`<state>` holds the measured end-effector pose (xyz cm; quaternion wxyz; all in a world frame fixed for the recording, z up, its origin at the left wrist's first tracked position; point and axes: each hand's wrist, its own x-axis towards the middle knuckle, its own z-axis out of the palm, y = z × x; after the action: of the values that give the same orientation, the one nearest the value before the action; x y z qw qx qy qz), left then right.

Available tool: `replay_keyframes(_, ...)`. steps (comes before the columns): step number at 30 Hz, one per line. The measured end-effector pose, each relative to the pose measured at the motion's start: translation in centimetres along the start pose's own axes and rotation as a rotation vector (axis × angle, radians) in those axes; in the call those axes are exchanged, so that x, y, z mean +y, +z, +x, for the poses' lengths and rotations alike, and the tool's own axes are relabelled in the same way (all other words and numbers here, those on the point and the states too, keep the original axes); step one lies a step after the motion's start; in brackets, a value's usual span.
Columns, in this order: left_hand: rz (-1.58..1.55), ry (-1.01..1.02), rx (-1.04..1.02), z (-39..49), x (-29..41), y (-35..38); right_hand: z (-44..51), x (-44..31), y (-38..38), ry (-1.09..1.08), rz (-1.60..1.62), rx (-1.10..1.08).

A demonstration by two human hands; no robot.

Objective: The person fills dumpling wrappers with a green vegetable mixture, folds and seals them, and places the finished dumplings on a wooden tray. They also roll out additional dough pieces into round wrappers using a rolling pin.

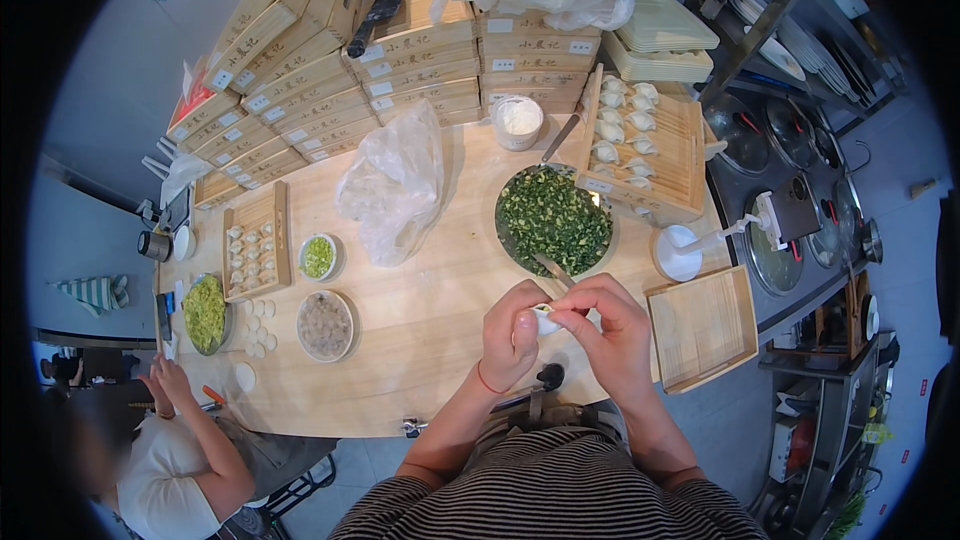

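Note:
My left hand [511, 334] and my right hand [611, 330] meet over the table's front edge. Between their fingertips they pinch a white dumpling wrapper [545, 322] folded around some green filling. Just beyond them stands a round bowl of chopped green filling with yellow bits [555, 217]. The flat blade of a filling spatula [553, 268] rests in its near side; its other end is hidden by my right hand, and I cannot tell whether that hand also holds it. A slatted wooden tray [679, 135] bearing pleated dumplings [609, 120] sits beyond the bowl, to the right.
A shallow wooden tray [701, 330] lies at the right edge of the wooden table [420, 360]. Stacked wooden trays [420, 52] line the back, near a flour tub [517, 122] and a plastic bag [394, 187]. A seated co-worker [176, 457] works at left, beside shrimp [325, 324] and wrappers [259, 326].

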<state>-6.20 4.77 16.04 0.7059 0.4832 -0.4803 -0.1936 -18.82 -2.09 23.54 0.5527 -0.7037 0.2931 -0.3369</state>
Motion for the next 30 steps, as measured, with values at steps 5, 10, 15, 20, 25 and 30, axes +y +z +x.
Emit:
replay_keyframes(5, -0.007, 0.037, -0.010, 0.0, -0.3, 0.0, 0.2, -0.6, -0.3, 0.006, -0.024, -0.011)
replay_keyframes(10, 0.042, 0.032, -0.042, 0.1, 0.0, -0.1, 0.3, -0.7, -0.2, -0.080, -0.108, -0.021)
replay_keyframes(15, 0.072, 0.024, -0.055, 0.1, 0.2, -0.2, 0.5, -0.6, 0.0, -0.150, -0.177, -0.006)
replay_keyframes(20, 0.069, -0.041, -0.062, 0.0, 0.2, -0.3, 0.7, -0.6, -0.1, -0.086, -0.126, -0.043)
replay_keyframes(25, 0.133, -0.120, -0.078, 0.0, 0.7, -0.1, 1.1, 0.8, -0.6, 0.027, -0.046, -0.090)
replay_keyframes(30, -0.209, -0.549, 0.031, -0.6, 2.0, 0.9, 1.1, 3.4, -0.3, 0.131, 0.474, -0.211)
